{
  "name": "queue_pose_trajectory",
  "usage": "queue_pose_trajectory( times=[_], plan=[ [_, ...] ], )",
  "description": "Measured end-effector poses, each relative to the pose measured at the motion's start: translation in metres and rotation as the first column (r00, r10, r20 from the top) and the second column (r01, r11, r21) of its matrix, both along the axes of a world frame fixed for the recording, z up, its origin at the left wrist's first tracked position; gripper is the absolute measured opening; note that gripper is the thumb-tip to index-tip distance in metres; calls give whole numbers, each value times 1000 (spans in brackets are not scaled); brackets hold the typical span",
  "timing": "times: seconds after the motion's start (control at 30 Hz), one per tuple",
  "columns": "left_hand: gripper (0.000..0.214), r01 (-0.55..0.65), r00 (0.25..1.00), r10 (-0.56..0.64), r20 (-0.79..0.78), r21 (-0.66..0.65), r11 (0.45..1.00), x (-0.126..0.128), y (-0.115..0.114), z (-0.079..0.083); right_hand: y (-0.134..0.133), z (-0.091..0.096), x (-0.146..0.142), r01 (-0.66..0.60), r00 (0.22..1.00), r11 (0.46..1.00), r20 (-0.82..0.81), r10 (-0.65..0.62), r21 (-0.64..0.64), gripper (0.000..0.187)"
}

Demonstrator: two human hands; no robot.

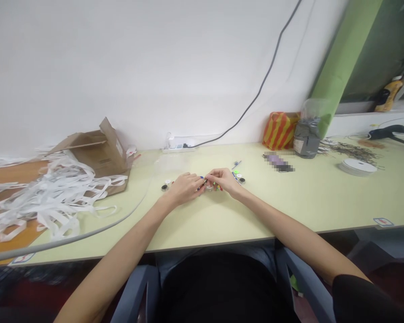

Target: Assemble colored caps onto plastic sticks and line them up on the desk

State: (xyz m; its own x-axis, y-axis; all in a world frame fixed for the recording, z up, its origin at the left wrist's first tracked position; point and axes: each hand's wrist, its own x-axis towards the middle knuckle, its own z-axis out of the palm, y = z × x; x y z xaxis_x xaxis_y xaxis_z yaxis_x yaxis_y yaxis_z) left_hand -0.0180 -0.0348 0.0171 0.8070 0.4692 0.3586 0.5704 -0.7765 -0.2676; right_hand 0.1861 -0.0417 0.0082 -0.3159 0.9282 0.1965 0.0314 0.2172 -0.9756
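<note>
My left hand (186,188) is closed near the middle of the table, its fingertips bent down around small blue and dark bits too small to name. Close beside it, my right hand (226,180) pinches something small and dark between thumb and forefinger. Under the fingertips shows a small clear round piece (209,188), partly hidden. Red, yellow and green bits peek out below my right fingers. Small round black-topped pieces flank the hands, one on the left (164,187) and another on the right (242,181). A thin blue piece (236,164) lies behind my right hand.
White strips (63,193) spill from an open cardboard box (94,150) on the left. A grey cable (97,233) crosses the table there. A power strip (178,146) sits by the wall. Rightward are a striped bag (278,131), a plastic jar (306,139) and a white spool (357,167).
</note>
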Motion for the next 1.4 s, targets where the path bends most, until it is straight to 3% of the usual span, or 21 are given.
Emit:
queue_pose_trajectory(
  times=[0.2,0.47,0.63,0.8,0.9,1.17,1.4],
  plan=[
    [19,-12,999,13,-38,28,1000,3,-4,1,2,-2,0,4,1000,1000,-3,-4,13,42],
    [20,-46,997,43,-68,-46,998,9,-9,2,3,-6,-1,-25,999,999,24,24,48,45],
    [22,-101,995,102,-4,-158,982,-1,-2,8,2,-6,-2,-2,999,1000,-36,3,30,43],
    [29,-361,926,377,24,-236,902,-40,15,23,6,-7,0,48,995,999,-88,-48,-5,43],
    [28,-450,876,482,-35,-422,787,-65,25,25,8,-9,1,19,995,1000,-97,-17,21,42],
    [27,-495,853,502,-146,-532,686,-81,30,16,10,-12,1,-18,998,999,-59,20,31,45],
    [33,-558,814,548,-193,-521,646,-89,35,14,12,-12,2,-25,999,999,-46,27,37,45]
  ],
)
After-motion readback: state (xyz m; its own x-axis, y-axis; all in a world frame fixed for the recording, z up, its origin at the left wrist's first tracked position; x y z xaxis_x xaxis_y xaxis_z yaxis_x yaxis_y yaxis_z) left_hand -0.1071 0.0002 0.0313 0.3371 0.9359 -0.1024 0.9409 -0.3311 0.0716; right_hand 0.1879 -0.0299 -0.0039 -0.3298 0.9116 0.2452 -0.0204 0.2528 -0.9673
